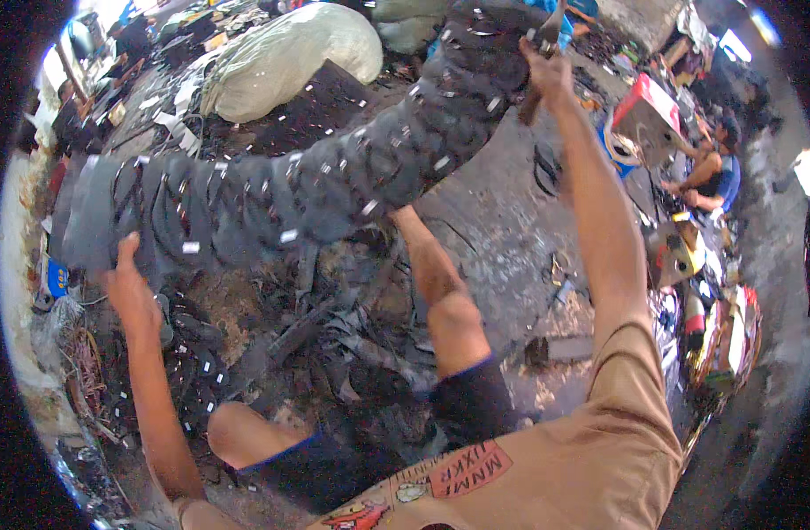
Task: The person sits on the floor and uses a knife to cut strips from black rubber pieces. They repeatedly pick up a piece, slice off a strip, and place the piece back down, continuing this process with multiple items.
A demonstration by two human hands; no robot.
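Observation:
A long dark grey sheet (272,199) with rows of cut-out loops and small white tags stretches across the view, bowed between my two hands. At its left end my left hand (133,287) is closed on the lower edge, thumb on top. My right hand (551,75) is raised at the far right end of the sheet, fingers closed. In it is a hand tool with a brown handle (530,104); its exact kind is blurred. Whether those fingers also pinch the sheet's edge, I cannot tell. My knees are bent below the sheet.
Dark scraps (334,344) heap on the floor between my legs. A large pale stuffed sack (294,57) lies at the back. On the right, another person (714,168) sits beside a red and white box (648,119). A dark block (559,349) lies near my right arm.

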